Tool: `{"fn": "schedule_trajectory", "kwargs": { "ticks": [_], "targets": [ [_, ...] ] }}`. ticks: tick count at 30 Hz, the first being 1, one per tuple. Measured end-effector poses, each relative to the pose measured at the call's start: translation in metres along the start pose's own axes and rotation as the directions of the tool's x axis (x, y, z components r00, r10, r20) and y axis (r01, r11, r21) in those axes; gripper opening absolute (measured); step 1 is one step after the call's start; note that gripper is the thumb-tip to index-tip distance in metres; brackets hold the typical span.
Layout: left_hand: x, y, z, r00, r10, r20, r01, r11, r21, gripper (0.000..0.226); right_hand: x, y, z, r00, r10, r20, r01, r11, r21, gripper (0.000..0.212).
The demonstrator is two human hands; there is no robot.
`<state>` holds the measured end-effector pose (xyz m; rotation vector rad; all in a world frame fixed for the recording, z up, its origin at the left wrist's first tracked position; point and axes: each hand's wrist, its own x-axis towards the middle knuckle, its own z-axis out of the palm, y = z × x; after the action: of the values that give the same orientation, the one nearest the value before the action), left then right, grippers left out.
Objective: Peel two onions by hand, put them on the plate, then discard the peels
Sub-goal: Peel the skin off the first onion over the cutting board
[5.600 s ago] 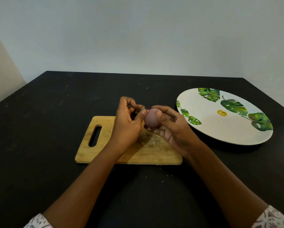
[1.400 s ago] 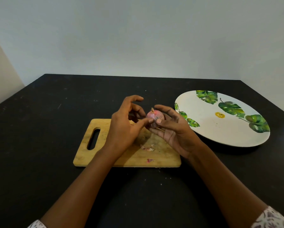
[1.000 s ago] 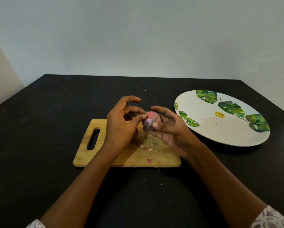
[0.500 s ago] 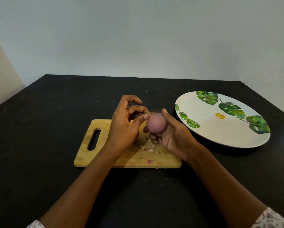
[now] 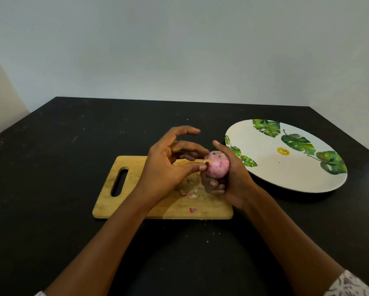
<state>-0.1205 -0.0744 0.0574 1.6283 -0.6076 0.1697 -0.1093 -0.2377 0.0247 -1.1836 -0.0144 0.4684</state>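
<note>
Onion: a round pink-purple onion (image 5: 217, 166) is held in the air above the right end of the board, its pale end turned to the left.
Right hand: the right hand (image 5: 236, 182) is wrapped around the onion from the right and from beneath, with the fingers curled under it.
Left hand: the left hand (image 5: 165, 166) is placed just left of the onion. Its fingers are spread and loosely curved, nothing is enclosed, and the thumb tip is set against the pale end.
Board: a rectangular wooden cutting board (image 5: 134, 201) with a slot handle is laid on the black table (image 5: 51, 189).
Peel scraps: small pink peel scraps (image 5: 190, 195) are scattered on the board below the hands.
Plate: a white oval plate (image 5: 286, 182) printed with green leaves is set to the right of the board, near the right hand.
</note>
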Motion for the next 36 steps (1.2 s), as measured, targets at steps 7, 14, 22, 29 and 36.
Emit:
{"fn": "schedule_trajectory", "kwargs": {
  "ticks": [7,14,22,29,36],
  "targets": [
    [-0.002,0.005,0.0,0.997,0.011,0.077,-0.014,0.999,0.045,0.058,-0.005,-0.002,0.0,0.98,0.156,0.121,-0.16,0.987,0.023,0.053],
    [-0.001,0.003,0.002,0.996,0.029,0.088,-0.033,0.999,0.036,0.049,-0.009,-0.002,0.003,0.96,0.184,0.209,-0.199,0.979,0.052,0.043],
    [-0.001,-0.005,0.003,0.997,-0.009,-0.07,0.014,0.998,0.065,0.038,0.0,-0.001,0.006,0.998,0.043,0.044,-0.048,0.994,0.1,0.045],
    [0.001,-0.009,0.004,0.993,0.01,-0.117,0.006,0.991,0.133,0.039,0.002,0.001,0.009,0.998,-0.055,-0.002,0.055,0.986,0.157,0.046],
    [0.002,-0.011,0.002,0.989,0.036,-0.141,-0.016,0.99,0.142,0.034,0.003,-0.003,0.002,0.985,-0.115,-0.127,0.144,0.958,0.247,0.046]
  ]
}}
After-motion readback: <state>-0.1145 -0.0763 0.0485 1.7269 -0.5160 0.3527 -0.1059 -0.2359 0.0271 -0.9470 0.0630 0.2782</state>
